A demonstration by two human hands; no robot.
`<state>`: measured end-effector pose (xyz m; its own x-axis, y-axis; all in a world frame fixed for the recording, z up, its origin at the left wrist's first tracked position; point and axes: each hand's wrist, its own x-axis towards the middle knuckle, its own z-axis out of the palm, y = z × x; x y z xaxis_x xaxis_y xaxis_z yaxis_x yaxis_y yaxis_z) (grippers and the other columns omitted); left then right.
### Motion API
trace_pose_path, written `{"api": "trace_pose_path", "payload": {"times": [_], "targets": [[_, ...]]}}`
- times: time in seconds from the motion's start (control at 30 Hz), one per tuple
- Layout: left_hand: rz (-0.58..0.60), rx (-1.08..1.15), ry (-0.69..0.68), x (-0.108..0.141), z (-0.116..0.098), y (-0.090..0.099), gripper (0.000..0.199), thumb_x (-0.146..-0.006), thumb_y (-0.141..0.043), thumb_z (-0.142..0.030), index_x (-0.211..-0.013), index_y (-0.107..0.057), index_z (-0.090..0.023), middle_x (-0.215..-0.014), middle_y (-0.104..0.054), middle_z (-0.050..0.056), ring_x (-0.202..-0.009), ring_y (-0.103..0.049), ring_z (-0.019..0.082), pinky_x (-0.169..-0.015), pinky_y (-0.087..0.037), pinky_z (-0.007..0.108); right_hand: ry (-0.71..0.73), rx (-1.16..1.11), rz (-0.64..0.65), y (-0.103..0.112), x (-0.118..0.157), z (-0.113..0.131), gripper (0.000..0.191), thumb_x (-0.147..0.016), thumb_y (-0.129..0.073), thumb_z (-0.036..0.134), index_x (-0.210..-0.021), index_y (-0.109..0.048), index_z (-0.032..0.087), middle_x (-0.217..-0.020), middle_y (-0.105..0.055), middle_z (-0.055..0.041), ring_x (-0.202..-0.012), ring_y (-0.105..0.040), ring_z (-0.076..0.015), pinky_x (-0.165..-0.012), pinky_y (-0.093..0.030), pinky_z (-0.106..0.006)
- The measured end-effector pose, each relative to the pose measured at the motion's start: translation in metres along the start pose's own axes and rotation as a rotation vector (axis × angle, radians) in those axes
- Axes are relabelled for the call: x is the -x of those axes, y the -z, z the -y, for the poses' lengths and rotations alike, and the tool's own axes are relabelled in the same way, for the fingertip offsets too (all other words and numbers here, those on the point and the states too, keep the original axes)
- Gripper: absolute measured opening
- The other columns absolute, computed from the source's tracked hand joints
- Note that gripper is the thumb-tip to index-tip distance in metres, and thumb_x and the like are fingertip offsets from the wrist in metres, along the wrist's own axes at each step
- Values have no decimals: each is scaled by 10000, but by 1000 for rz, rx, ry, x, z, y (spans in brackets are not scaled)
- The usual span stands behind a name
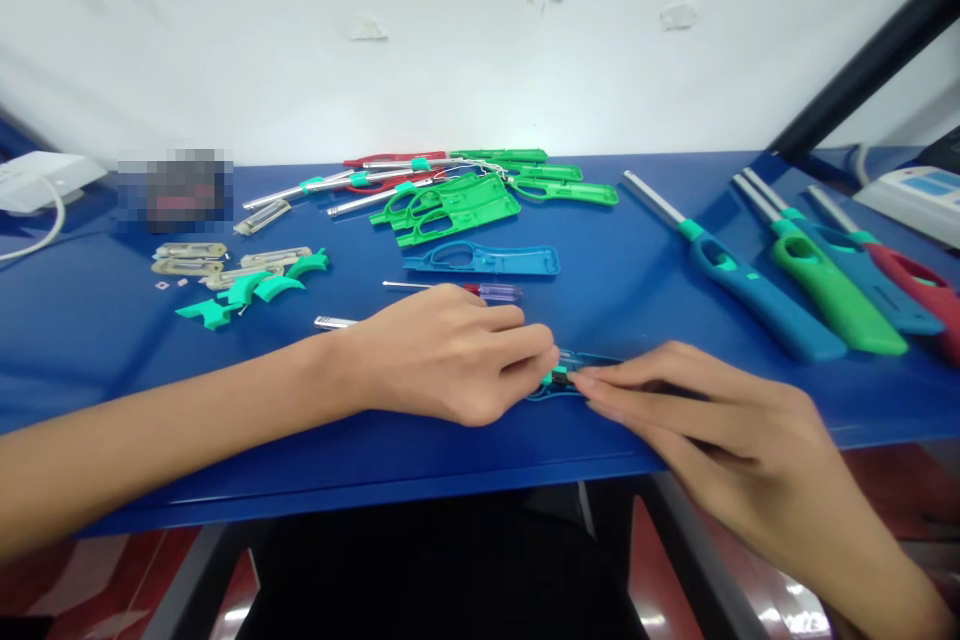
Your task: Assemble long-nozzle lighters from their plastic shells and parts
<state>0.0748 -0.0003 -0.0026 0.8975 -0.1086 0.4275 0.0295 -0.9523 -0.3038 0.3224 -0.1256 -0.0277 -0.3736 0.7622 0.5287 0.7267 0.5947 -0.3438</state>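
My left hand reaches across from the left, its fingers curled down on a blue lighter half-shell near the table's front edge. A turquoise trigger shows in the shell beside those fingertips. From the right, my right hand pinches a small black part at the shell, its exact kind too small to tell. Part of the shell is hidden under both hands. A metal tube end sticks out behind my left wrist. Just beyond the left hand lies a screwdriver with a purple handle.
An empty blue half-shell lies behind the screwdriver. Green half-shells and metal tubes are heaped farther back. Loose turquoise triggers and clear fuel tanks lie left. Several whole lighters lie right, near a white device.
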Motion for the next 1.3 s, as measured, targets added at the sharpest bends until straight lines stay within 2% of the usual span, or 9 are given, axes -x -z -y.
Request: {"api": "trace_pose_path", "payload": {"times": [0.23,0.43,0.73,0.87,1.1,1.3], "targets": [[1,-53,-32,-3,-2,1,369,-1097,-435,-80,-896,-736,-156,-786,-711,-21,-620,-594,116,-496,-419,316,-36,-52,17,-2,1,2,323,-1032,-602,136,-1216,-804,310,-1132,-790,-8,-1010,-772,-119,-858,-627,-193],[9,-50,-55,-1,0,1,399,-1113,-388,-85,-917,-729,-153,-821,-732,0,-642,-609,117,-518,-433,307,-58,-53,-22,-4,1,3,289,-1035,-608,141,-1170,-813,293,-1114,-791,-2,-980,-770,-115,-858,-628,-191],[37,-30,-3,-5,-4,-2,411,-1115,-374,-107,-905,-721,-174,-799,-726,-7,-594,-587,106,-470,-378,326,-92,-109,32,-3,3,-1,291,-1048,-614,166,-1190,-798,341,-1133,-761,18,-1002,-750,-95,-851,-609,-185],[4,-62,-40,-3,-1,-2,383,-1120,-411,-122,-951,-752,-168,-806,-749,5,-610,-627,117,-487,-428,301,-85,-82,30,-4,3,-1,296,-1056,-606,176,-1210,-790,350,-1130,-762,21,-1011,-747,-98,-858,-610,-188],[-11,127,85,7,6,-1,304,-1105,-468,-94,-1151,-754,-187,-1068,-835,19,-845,-764,126,-694,-592,227,-93,-54,-23,-5,2,1,246,-1044,-625,196,-1148,-806,327,-1096,-786,26,-974,-760,-116,-834,-625,-200],[-54,248,182,8,4,0,225,-1088,-611,-237,-1260,-728,-153,-1028,-839,39,-861,-791,171,-784,-634,265,-103,-48,-24,-8,4,0,219,-1025,-665,197,-1174,-778,311,-1133,-790,33,-1018,-754,-128,-887,-618,-226]]}}
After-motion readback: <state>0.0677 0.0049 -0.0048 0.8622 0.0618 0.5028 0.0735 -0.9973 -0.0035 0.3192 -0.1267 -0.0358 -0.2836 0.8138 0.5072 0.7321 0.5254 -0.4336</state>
